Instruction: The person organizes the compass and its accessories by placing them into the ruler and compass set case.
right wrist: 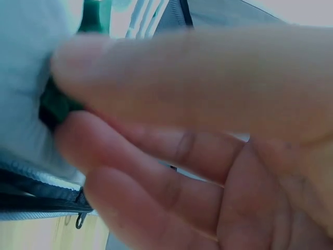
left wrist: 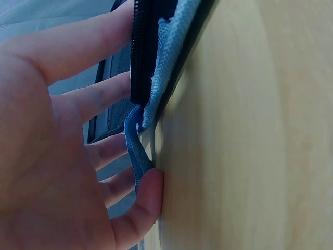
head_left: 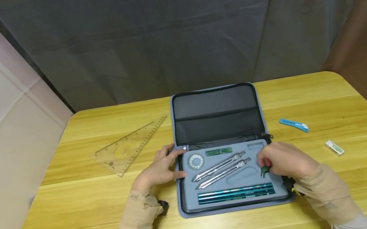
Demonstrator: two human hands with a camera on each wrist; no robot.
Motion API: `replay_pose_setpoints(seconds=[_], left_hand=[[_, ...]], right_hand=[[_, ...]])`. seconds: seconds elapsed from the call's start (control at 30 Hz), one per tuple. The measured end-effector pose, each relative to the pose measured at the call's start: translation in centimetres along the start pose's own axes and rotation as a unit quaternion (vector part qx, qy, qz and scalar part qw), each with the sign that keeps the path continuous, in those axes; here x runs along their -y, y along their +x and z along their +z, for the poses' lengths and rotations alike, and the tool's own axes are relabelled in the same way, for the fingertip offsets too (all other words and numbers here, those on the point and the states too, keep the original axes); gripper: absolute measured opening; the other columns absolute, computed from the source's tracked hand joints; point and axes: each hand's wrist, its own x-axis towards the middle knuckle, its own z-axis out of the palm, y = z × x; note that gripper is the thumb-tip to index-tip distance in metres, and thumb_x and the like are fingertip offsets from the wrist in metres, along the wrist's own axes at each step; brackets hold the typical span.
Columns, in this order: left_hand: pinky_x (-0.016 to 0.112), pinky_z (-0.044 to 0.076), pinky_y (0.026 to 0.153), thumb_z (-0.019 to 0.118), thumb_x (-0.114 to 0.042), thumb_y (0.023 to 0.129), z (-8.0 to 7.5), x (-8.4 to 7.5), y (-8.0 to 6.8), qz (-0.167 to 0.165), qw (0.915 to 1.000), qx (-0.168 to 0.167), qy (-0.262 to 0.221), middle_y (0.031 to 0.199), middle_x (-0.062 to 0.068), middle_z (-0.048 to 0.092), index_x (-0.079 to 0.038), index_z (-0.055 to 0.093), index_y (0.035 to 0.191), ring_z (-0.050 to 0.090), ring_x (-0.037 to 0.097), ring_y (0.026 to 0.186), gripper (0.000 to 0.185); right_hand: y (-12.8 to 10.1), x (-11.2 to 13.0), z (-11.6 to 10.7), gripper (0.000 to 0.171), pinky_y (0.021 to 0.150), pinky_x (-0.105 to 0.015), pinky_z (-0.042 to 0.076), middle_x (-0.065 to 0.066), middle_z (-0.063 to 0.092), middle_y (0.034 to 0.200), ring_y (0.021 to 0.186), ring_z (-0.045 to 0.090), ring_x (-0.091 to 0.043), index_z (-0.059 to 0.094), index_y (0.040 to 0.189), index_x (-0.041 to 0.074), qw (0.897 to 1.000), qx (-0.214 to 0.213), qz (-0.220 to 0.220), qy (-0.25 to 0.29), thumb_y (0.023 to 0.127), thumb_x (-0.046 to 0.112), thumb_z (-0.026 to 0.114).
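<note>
An open blue-grey zip case lies on the yellow table, with its grey foam tray towards me. The tray holds two metal compasses, a round protractor, a green box and several teal pencils. My left hand rests with straight fingers on the case's left edge. The left wrist view shows those fingers lying against the zipper and blue trim. My right hand pinches a small dark green piece over the right side of the tray. Thumb and fingers close round that piece.
A clear set square lies to the left of the case. To the right lie a blue utility knife and a white eraser. A grey curtain hangs behind the table's far edge.
</note>
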Motion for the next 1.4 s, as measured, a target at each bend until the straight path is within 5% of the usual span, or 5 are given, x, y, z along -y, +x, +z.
replay_pose_setpoints(seconds=[1.4], left_hand=[[0.057, 0.025, 0.099, 0.067, -0.032, 0.081, -0.05, -0.11, -0.10, -0.001, 1.0000, 0.004, -0.001, 0.147, 0.018, 0.013, -0.020, 0.042, 0.134, 0.018, 0.039, 0.129, 0.061]], right_hand=[[0.37, 0.05, 0.67, 0.028, 0.047, -0.021, 0.033, 0.008, 0.047, 0.054, 0.051, 0.040, -0.008, 0.058, 0.053, 0.017, 0.999, -0.035, -0.004, -0.017, 0.069, -0.001, 0.070]])
